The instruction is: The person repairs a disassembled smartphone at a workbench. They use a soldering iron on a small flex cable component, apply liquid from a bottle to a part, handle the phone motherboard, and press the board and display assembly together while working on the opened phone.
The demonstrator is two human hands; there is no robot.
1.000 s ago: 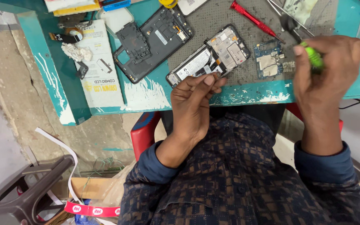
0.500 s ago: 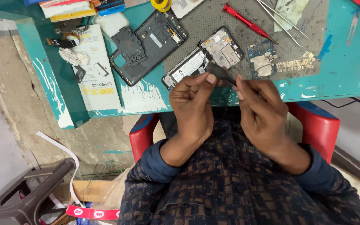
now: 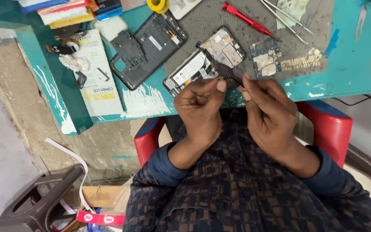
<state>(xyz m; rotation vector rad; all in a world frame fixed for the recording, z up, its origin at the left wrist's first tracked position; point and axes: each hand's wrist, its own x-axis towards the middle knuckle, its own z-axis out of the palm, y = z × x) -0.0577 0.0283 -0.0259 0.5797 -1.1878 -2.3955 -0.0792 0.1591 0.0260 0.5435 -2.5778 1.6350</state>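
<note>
My left hand (image 3: 200,107) and my right hand (image 3: 268,112) meet at the table's front edge. Together they pinch a small thin black part (image 3: 227,72) between their fingertips. Just beyond the fingers, an opened phone (image 3: 205,60) with its battery and board exposed lies on a grey work mat (image 3: 237,25). Next to it on the right sits a small loose circuit board (image 3: 265,63). A black phone back frame (image 3: 149,43) lies to the left on the teal table (image 3: 348,64).
A red screwdriver (image 3: 247,19) and metal tweezers (image 3: 286,17) lie on the mat's far side. A white printed packet (image 3: 99,81) and stacked boxes sit at the left. I sit on a red chair (image 3: 329,129). A grey stool (image 3: 35,202) stands low left.
One second ago my right hand was raised at the right holding a green-handled tool. It has come down to my left hand, and both now pinch the black part.
</note>
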